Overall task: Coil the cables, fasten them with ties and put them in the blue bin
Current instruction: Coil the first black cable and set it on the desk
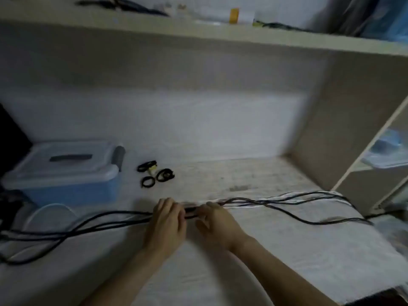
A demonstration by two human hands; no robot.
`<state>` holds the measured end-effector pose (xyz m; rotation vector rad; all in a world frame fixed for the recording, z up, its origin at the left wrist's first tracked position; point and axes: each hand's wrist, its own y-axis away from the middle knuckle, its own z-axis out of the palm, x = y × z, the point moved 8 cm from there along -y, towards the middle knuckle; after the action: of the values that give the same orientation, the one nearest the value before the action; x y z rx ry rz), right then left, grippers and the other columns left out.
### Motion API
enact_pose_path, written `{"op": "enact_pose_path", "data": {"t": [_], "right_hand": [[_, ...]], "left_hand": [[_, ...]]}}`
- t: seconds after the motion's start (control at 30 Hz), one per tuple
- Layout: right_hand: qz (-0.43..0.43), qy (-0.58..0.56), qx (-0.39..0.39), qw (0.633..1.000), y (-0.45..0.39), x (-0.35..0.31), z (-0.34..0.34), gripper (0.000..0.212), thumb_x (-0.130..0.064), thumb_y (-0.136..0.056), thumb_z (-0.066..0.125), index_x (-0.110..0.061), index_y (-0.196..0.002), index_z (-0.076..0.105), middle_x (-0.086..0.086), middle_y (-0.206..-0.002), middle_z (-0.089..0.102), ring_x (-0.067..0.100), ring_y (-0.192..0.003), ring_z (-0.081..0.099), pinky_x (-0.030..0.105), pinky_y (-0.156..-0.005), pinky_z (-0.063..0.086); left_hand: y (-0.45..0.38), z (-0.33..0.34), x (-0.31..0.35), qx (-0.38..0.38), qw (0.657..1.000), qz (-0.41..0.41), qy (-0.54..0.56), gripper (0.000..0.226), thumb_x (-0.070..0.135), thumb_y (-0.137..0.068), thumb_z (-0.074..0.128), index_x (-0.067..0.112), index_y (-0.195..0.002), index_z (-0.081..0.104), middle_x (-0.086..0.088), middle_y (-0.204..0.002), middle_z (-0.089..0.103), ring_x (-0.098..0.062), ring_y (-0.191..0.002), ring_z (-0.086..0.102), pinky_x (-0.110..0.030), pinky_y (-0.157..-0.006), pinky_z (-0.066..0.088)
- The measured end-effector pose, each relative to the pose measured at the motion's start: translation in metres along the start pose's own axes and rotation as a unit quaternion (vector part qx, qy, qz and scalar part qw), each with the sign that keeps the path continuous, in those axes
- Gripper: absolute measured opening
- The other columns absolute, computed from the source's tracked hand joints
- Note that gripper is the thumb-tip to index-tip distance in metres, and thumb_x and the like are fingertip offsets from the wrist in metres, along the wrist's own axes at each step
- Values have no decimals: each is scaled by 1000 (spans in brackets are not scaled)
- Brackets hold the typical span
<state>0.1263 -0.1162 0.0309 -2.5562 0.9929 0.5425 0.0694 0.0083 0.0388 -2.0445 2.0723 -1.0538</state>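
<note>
A bundle of black and white cables (271, 200) stretches across the desk from the left edge to the right edge. My left hand (166, 221) and my right hand (217, 219) sit side by side at the middle of the bundle, fingers curled over the cables and gripping them. Several black ties (154, 174), rolled into small rings, lie on the desk behind my hands. The blue bin (72, 191) stands at the left with its translucent lid (64, 160) closed. The picture is blurred.
A round clear lid or dish (50, 214) lies in front of the bin. A dark object (11, 138) stands at the far left. A shelf (198, 34) overhangs the desk and holds small items. A side panel (344, 133) closes the desk at the right.
</note>
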Motion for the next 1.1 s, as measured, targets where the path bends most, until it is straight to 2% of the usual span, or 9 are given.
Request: {"op": "enact_pose_path", "data": {"t": [0.1,0.23,0.37,0.43,0.57,0.67,0.8,0.97,1.1], "right_hand": [[-87,37,50,994,-1,-13,39,26,-29,-87,50,-17,-104,65,7,-103,59,29,-91,49,37,-74,46],[-107,30,173,979,10,-21,40,24,-28,-90,50,-14,-106,62,10,-95,51,33,-86,49,39,-69,48],[-102,80,218,967,18,-15,32,29,-27,-80,67,-15,-107,62,5,-101,49,30,-87,47,42,-76,50],[-33,115,210,970,15,-3,35,27,-39,-82,63,-16,-96,64,9,-99,52,32,-89,46,42,-78,43],[-57,101,187,975,19,-8,39,26,-43,-90,47,-19,-87,55,1,-90,54,28,-85,49,33,-75,17],[-63,38,213,974,23,-13,26,21,-40,-95,40,-23,-89,51,-6,-83,62,24,-75,57,31,-74,15],[16,5,289,957,27,0,14,20,-32,-101,50,-16,-91,56,4,-75,68,35,-67,56,35,-75,26],[95,-23,350,932,37,17,-5,45,-52,-95,41,-22,-61,37,7,-51,50,44,-60,55,46,-76,41],[92,12,339,936,35,14,-4,57,-59,-93,48,-25,-54,24,-1,-42,36,41,-51,52,46,-75,42]], "left_hand": [[23,5,-16,28,997,44,-55,17,19,-85,42,12,-79,56,-5,-84,50,-26,-83,50,-41,-74,46],[40,-5,-32,64,995,20,-79,24,21,-84,40,12,-91,60,-4,-91,54,-23,-90,50,-33,-79,43],[45,-9,-34,58,992,-10,-116,40,27,-83,34,8,-105,62,-8,-100,55,-28,-97,52,-41,-85,48],[49,-13,-40,69,989,-31,-131,45,27,-82,36,8,-113,62,-10,-107,55,-29,-103,50,-42,-89,44],[65,-31,-61,84,979,-65,-172,40,23,-81,50,10,-116,64,-9,-115,59,-30,-114,51,-44,-97,33],[75,-45,-74,102,975,-79,-183,18,20,-85,59,15,-99,69,-4,-97,63,-29,-98,57,-40,-90,27],[83,-69,-96,133,964,-127,-194,3,15,-89,65,15,-92,68,-7,-88,64,-31,-90,57,-43,-88,28],[105,-132,-144,225,932,-274,-68,35,31,-98,57,0,-83,63,-25,-83,65,-42,-79,61,-43,-69,44],[108,-180,-134,260,922,-267,-101,58,60,-87,58,7,-64,58,-15,-64,61,-34,-61,57,-34,-52,40]]}}
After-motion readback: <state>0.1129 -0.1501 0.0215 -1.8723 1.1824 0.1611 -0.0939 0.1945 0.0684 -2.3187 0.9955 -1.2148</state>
